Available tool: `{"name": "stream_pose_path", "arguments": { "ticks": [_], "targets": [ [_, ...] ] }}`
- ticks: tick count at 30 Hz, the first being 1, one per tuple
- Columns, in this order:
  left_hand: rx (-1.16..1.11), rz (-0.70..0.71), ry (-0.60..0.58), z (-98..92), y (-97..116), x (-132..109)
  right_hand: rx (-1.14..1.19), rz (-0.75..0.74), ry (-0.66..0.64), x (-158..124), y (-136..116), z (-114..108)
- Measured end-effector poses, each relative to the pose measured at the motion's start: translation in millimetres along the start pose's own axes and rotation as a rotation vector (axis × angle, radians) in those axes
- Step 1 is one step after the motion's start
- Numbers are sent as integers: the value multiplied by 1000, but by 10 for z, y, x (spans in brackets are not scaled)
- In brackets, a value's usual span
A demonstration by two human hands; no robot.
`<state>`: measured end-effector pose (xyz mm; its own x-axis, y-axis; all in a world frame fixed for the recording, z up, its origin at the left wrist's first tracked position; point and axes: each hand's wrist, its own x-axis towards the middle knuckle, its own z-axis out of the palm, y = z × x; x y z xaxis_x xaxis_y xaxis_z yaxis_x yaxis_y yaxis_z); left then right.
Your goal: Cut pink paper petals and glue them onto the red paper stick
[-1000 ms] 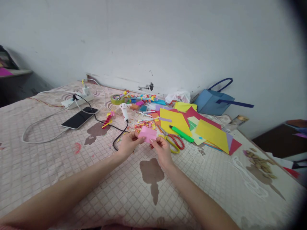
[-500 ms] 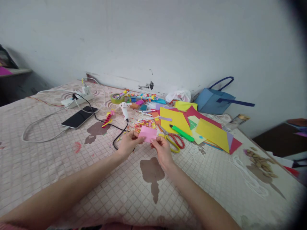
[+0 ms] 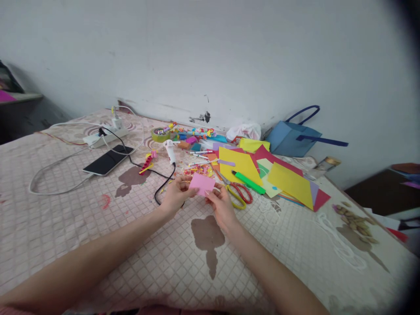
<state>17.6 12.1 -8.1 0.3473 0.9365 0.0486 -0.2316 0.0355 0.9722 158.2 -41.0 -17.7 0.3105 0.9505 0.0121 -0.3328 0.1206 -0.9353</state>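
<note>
A small pink piece of paper (image 3: 201, 184) is held up between both hands over the middle of the table. My left hand (image 3: 175, 195) pinches its left edge, thumb in front. At the lower right corner my right hand (image 3: 222, 204) grips it, with the thumb on the front and fingers behind. Just right of my right hand lie scissors with yellow handles (image 3: 240, 203) and scissors with red handles (image 3: 248, 194). Colourful scraps (image 3: 200, 171) lie behind the paper, and a white glue gun (image 3: 170, 152) stands farther back with its black cord running near my left hand.
Yellow sheets (image 3: 290, 183) and other coloured paper lie to the right, with a green cutter knife (image 3: 251, 183) before them. A phone (image 3: 108, 161) and power strip (image 3: 106, 136) are on the left. A blue bag (image 3: 292, 138) rests against the wall; white string (image 3: 341, 245) lies at right.
My right thumb and fingers have shifted on the pink paper, the fingers now reaching up behind its right edge. The paper stays in nearly the same place, held by both hands.
</note>
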Motion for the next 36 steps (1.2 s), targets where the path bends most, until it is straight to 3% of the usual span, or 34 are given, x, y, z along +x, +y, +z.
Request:
{"name": "stream_pose_path", "arguments": {
  "ticks": [9,18,29,36],
  "targets": [
    [2,-39,-45,52,62,-62,-80,-9,-60,18,27,-36],
    [58,-212,-139,49,100,-94,-166,-73,-68,17,43,-43],
    [-29,-174,-118,34,39,-50,-252,-73,-138,-1,28,-45],
    [-81,-260,-121,-12,38,-23,-302,-69,-126,25,24,-75]
  ]
}}
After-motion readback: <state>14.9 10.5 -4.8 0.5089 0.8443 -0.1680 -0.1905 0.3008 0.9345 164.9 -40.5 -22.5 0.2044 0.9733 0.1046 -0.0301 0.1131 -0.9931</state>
